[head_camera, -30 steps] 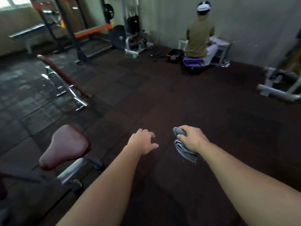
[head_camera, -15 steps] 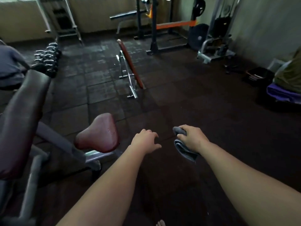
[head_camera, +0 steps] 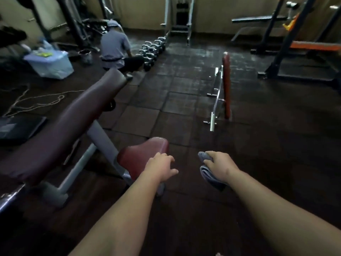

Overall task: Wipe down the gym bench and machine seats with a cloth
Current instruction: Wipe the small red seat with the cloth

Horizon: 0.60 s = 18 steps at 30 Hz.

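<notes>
Approach step, I judge; wiping not begun. Right hand point(head_camera: 219, 166) curled round the folded grey cloth point(head_camera: 210, 179), held off the seat pad's point(head_camera: 140, 154) right edge. Left hand point(head_camera: 160, 168) loose, holding nothing, at the pad's near edge; contact unclear. Next I need the cloth carried left onto the pad and pressed flat.

Both bare forearms reach forward, side by side with a gap between them. The left hand point(head_camera: 160, 168) is palm down, its fingers loosely curled and holding nothing. The right hand point(head_camera: 220, 168), knuckles up, grips a folded grey cloth point(head_camera: 210, 179).
</notes>
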{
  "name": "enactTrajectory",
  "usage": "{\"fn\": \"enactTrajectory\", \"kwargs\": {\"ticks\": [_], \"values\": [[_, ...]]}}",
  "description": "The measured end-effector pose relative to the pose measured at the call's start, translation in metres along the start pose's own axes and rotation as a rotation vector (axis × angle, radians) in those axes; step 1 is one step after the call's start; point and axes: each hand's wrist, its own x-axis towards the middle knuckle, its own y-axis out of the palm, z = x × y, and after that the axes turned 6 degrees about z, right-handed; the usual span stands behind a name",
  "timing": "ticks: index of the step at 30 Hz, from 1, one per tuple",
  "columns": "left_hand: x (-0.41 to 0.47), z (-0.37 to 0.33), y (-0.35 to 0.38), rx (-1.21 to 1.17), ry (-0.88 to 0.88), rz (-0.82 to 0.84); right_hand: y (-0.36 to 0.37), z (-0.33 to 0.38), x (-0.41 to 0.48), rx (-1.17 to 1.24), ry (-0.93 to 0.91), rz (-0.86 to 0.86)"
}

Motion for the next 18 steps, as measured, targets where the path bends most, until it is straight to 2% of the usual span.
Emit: {"fn": "enactTrajectory", "kwargs": {"ticks": [8, 13, 18], "values": [[0.031, 0.038, 0.0, -0.233, -0.365, -0.134, -0.01, 0.051, 0.146, -0.282, -0.36, 0.222], [0.043, 0.076, 0.022, -0.356, -0.547, -0.204, 0.015, 0.089, 0.212, -0.377, -0.502, 0.338], [0.066, 0.102, 0.048, -0.471, -0.676, -0.205, 0.049, 0.115, 0.271, -0.542, -0.596, 0.434]]}}
